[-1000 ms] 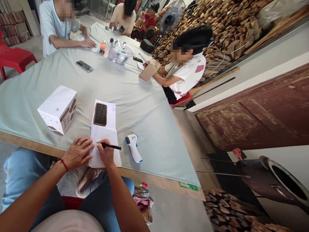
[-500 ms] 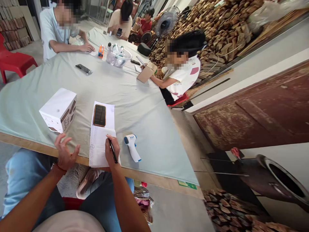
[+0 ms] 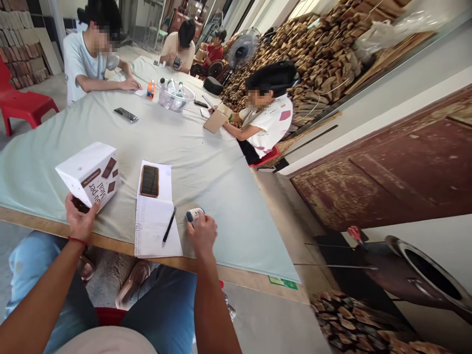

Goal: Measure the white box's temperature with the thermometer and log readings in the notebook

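Observation:
My left hand (image 3: pixel 80 219) grips the near lower end of a white cardboard box (image 3: pixel 86 169) with brown printing, which is tilted; some fingers are hidden by the box. My right hand (image 3: pixel 203 233) is closed over a white and blue infrared thermometer (image 3: pixel 194 215), whose handle is covered by the hand. Between the hands lies an open notebook (image 3: pixel 151 236) with handwriting on its near page. A black pen (image 3: pixel 169 224) rests across that page. On the far page is a phone (image 3: pixel 150 181) in an orange-edged case.
On the cloth-covered table (image 3: pixel 228 187) are another phone (image 3: pixel 126 115), an orange box (image 3: pixel 151 90) and a clear basket (image 3: pixel 177 102) of bottles. A person at the right handles a brown carton (image 3: pixel 216 120). Others sit farther back. A red chair (image 3: pixel 27 105) stands at left.
The pen has left my right hand and lies on the notebook. My right hand has moved right onto the thermometer. My left hand has taken hold of the box, which has tilted.

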